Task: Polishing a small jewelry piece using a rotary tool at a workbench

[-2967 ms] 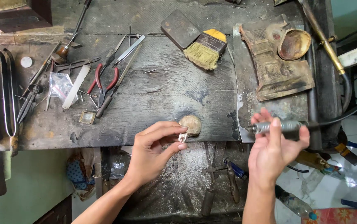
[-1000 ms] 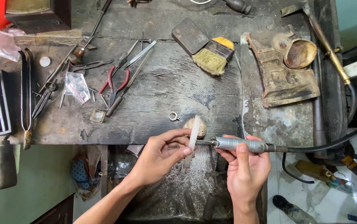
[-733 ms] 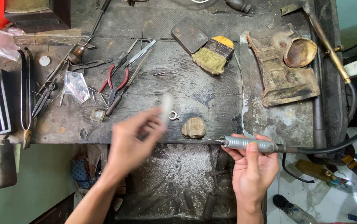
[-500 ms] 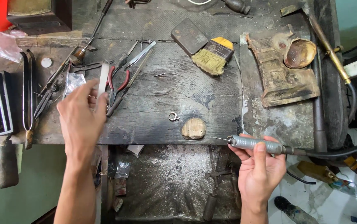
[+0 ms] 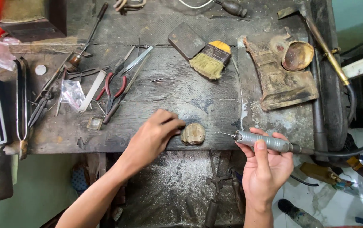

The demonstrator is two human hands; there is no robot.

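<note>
Left hand: the left hand (image 5: 156, 135) is laid on the front edge of the workbench (image 5: 181, 93), fingers curled down; whether a small piece is pinched under the fingertips cannot be told, since they hide the spot.
Bench peg: a small rounded wooden bench peg (image 5: 193, 134) sits at 3 o'clock of the left fingertips, just beside them, perhaps touching.
Right hand: the right hand (image 5: 265, 164) is wrapped around a grey rotary handpiece (image 5: 263, 142), held level off the bench edge, thumb along its barrel.
Bit: a thin bit (image 5: 225, 134) sticks out toward 9 o'clock, pointing at the peg and apart from it.
Hose: a dark flexible shaft (image 5: 341, 152) runs from the handpiece toward 3 o'clock.
Handling, handpiece: it is judged rigid, metal, moderately heavy and tugged by the shaft; it is best taken around the ribbed barrel, close to the nose, never by the bit, which looks slender and easily bent.
Handling, peg: it is judged hard, worn and fixed to the bench, so work can be braced on it rather than lifted.
At 11 o'clock of the left hand: red-handled pliers (image 5: 113, 90), tweezers and a white strip (image 5: 92, 90) are laid together.
At 12 o'clock: a flat bristle brush (image 5: 210, 61) is laid beside a dark block (image 5: 185, 40).
At 2 o'clock: a brown scorched pad (image 5: 280, 80) carries a small round dish (image 5: 297, 55).
</note>
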